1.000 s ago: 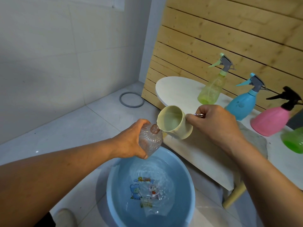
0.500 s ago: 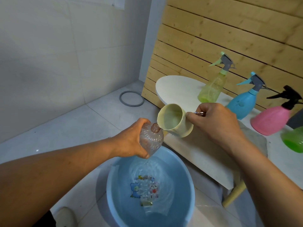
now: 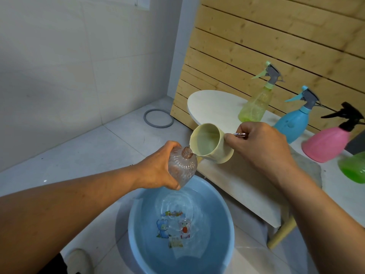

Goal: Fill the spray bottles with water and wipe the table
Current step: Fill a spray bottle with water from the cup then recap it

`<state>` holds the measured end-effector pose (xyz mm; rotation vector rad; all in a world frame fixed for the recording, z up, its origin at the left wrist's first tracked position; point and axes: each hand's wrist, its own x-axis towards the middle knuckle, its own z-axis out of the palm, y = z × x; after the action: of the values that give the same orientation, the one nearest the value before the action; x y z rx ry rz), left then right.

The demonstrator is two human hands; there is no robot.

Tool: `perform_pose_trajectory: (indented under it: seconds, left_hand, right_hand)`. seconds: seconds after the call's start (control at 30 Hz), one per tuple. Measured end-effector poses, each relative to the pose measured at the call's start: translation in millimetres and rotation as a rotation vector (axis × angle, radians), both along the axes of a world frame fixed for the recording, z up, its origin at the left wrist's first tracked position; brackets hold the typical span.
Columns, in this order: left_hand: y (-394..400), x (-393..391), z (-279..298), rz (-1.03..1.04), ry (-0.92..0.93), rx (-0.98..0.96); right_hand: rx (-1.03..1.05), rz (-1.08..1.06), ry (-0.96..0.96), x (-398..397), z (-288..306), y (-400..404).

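Basin [image 3: 138, 244] at bottom centre, holding water. Just above, left hand [image 3: 158, 169] clenched round clear bottle [image 3: 182, 167], capless, tilted; right hand [image 3: 260, 147] gripping handle of cream cup [image 3: 209, 143], lip at bottle's neck. Filling apparently under way. Farther right on table [image 3: 213, 103]: yellow-green bottle [image 3: 254, 107], blue bottle [image 3: 292, 123], pink bottle [image 3: 325, 145], green bottle [image 3: 353, 167]. Wiping probably not begun.

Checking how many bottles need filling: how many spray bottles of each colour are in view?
Yellow-green bottle: 1
Blue bottle: 1
Pink bottle: 1
Green bottle: 1, partly cut off
Clear capless bottle, in left hand: 1
Total: 5
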<state>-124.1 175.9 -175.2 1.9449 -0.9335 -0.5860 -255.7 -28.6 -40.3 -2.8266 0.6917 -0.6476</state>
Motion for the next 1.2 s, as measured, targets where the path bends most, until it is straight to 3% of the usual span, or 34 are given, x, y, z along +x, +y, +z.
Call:
perform_pose_trajectory:
  seconds: [1.2]
  left_hand:
    - [-3.5, -2.4, -0.7, 0.004, -0.011, -0.019]
  right_hand:
    - [-0.079, 0.023, -0.045, -2.2, 0.1, 3.1]
